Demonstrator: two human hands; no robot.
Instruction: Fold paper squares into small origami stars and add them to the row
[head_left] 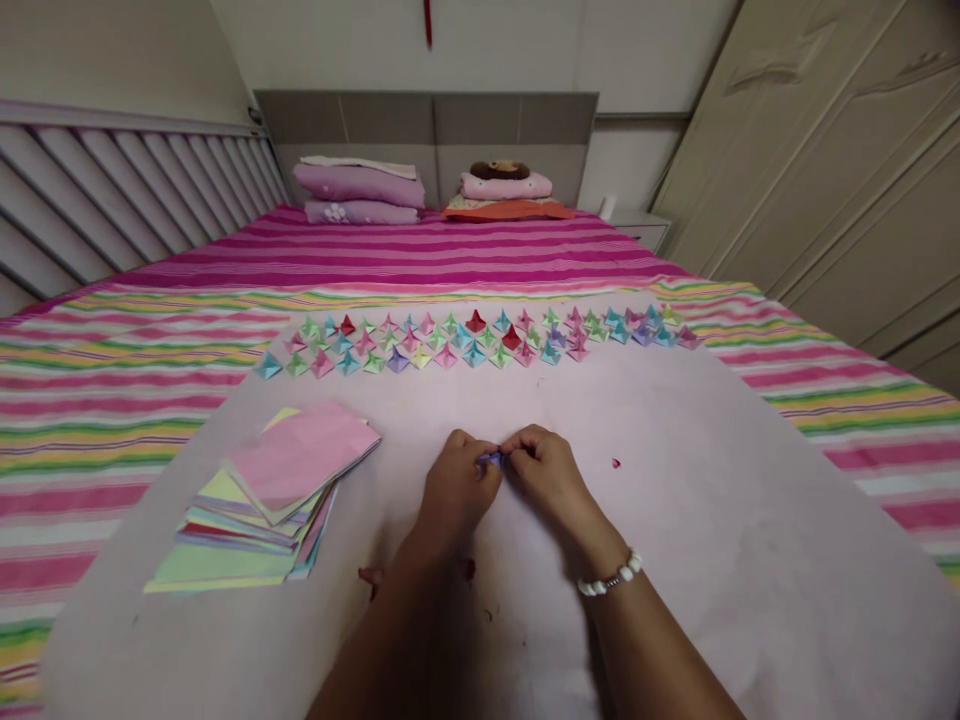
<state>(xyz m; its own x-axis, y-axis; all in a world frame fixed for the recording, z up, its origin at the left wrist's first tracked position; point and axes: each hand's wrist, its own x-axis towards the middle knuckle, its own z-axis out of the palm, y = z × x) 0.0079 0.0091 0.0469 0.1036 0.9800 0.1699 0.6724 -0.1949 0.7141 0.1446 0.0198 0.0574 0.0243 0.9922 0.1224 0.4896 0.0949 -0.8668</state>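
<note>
Between my two hands, over the middle of the pale sheet, is a small folded piece of purple paper (490,459). My left hand (459,482) pinches it from the left, its fingers curled and partly covering it. Opposite, my right hand (546,468) has thumb and fingertips closed at the paper's right end; a white bead bracelet (611,576) circles that wrist. Most of the folded shape is hidden by the fingers. To the left lies a loose stack of coloured square paper (304,455), pink on top. Beyond my hands stand rows of small folded paper boats (473,354) in several colours.
The pale sheet (675,560) lies on a bed with a striped cover (847,420). Small red scraps (616,463) are scattered on the sheet, some near my left forearm. Folded bedding (360,190) sits by the headboard (517,120). A railing (150,190) runs along the left.
</note>
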